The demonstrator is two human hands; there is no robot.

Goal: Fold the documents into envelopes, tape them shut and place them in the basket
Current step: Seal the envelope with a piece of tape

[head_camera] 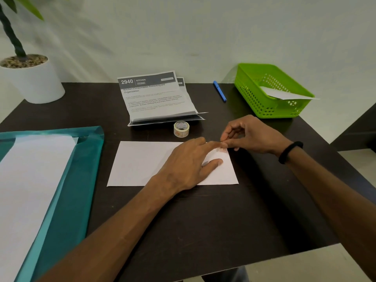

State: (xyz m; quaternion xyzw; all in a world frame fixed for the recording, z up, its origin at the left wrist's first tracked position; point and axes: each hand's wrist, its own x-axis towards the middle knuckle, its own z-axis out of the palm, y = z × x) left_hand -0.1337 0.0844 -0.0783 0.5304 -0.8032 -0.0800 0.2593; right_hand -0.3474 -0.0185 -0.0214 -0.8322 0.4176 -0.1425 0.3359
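Tape point(222, 150) pinched in your right hand point(252, 137) at the envelope point(142, 163) corner on the bench point(203, 220); flat left hand point(187, 165) pins it. Risk: tape sticks to fingers, lands crooked if the envelope slides.

Bare dark desk point(203, 216) lies open in front of the folded white sheet point(142, 163), and more to its right toward the desk's edge. Behind the sheet the tape roll point(181, 129) and the propped printed documents point(154, 96) block the way back. The green basket point(254, 92) fills the far right corner, a blue pen point(219, 91) beside it. A teal folder point(81, 169) takes the left side, and a white plant pot point(38, 82) the far left corner.
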